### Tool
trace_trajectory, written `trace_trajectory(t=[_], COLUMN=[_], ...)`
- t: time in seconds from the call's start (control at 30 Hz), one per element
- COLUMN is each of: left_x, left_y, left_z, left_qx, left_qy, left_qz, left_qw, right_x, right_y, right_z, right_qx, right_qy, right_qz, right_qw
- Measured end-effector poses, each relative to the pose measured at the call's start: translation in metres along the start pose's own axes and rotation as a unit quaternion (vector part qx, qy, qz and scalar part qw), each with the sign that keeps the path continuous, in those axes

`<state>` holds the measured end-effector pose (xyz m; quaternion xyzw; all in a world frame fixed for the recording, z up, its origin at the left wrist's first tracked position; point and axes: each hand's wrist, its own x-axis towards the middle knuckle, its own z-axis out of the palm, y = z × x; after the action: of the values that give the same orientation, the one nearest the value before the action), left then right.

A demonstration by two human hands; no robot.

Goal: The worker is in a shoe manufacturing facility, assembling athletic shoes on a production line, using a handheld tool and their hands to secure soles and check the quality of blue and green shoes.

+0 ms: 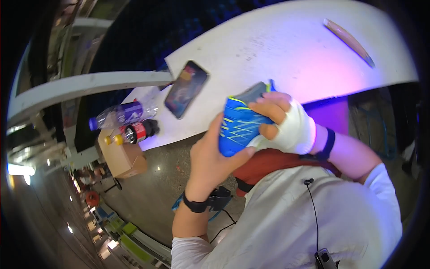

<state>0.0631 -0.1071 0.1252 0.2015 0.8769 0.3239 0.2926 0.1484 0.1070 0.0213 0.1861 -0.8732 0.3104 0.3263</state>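
A blue sports shoe point(239, 127) with yellow-green trim and pale criss-cross lines is held in front of my body, just off the near edge of the white table point(251, 49). My left hand point(210, 150) wraps round its toe end, with the thumb along the near side. On the other side, my right hand point(289, 123), in a white fingerless glove, grips the shoe near its grey opening. Its bent fingers lie over the rim. The sole is mostly hidden by the shoe and my hands.
Left on the table lies a dark smartphone point(186, 89). Beside it are a clear bottle with a purple label point(130, 113) and a dark cola bottle point(136, 131). A thin curved strip point(349, 42) lies far right. A cardboard box point(121, 157) stands below the bottles; a white rail point(89, 87) crosses the left.
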Motion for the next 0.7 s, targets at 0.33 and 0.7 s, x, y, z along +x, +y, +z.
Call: trace_trajectory(t=[0.33,0.7], left_x=[0.002,0.020], left_y=[0.024,0.017], left_z=[-0.020,0.139], left_qx=[-0.072,-0.090], left_qy=[-0.051,0.164], left_qz=[0.178,0.380], left_qw=[0.980,0.906], right_x=[-0.034,0.005], right_y=[0.001,-0.017], right_z=[-0.022,-0.128], right_qx=[0.152,0.180], right_qy=[0.092,0.038], right_qz=[0.211,0.153], right_qw=[0.961,0.971])
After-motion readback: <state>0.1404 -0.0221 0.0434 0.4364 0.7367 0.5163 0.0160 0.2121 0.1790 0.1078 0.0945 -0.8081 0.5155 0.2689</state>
